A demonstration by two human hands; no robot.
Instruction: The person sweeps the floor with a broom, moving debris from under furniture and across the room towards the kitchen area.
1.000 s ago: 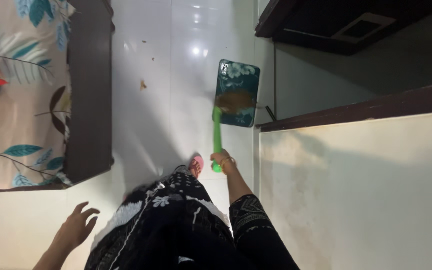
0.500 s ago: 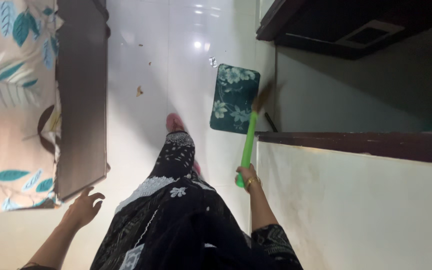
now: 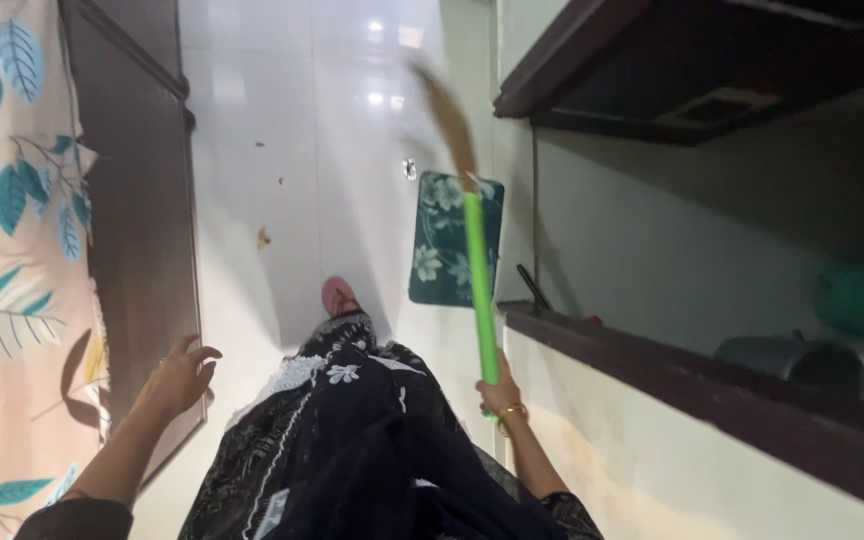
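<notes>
**One broom, one mat, three crumbs on the floor**

There is one broom (image 3: 474, 250). It has a long bright green handle and a brown brushy end. The brushy end is blurry and sits high up, over the white floor (image 3: 292, 150). The handle goes across the right side of the mat (image 3: 455, 240). The broom stands near the low wall (image 3: 712, 460) on the right.

The right hand (image 3: 500, 392) is closed around the bottom of the green handle. There is a gold bangle (image 3: 511, 412) on that wrist.

The left hand (image 3: 180, 378) is open. Its fingers are spread and it holds nothing. It is just beside the dark wood frame (image 3: 142, 220) of the bed. I cannot tell if it touches the wood.

There is one mat. It is dark green-blue with pale flowers. It lies flat on the floor, close to the wall.

There are three small brown crumbs (image 3: 263, 238) on the floor. They lie between the bed and the mat.

One pink shoe (image 3: 337, 295) shows under the black dress (image 3: 352, 450) with white flowers.

The bed has one sheet (image 3: 12, 260) with blue and green leaves.

One round green thing (image 3: 859, 297) and one dark pot (image 3: 792, 360) sit behind the low wall.
</notes>
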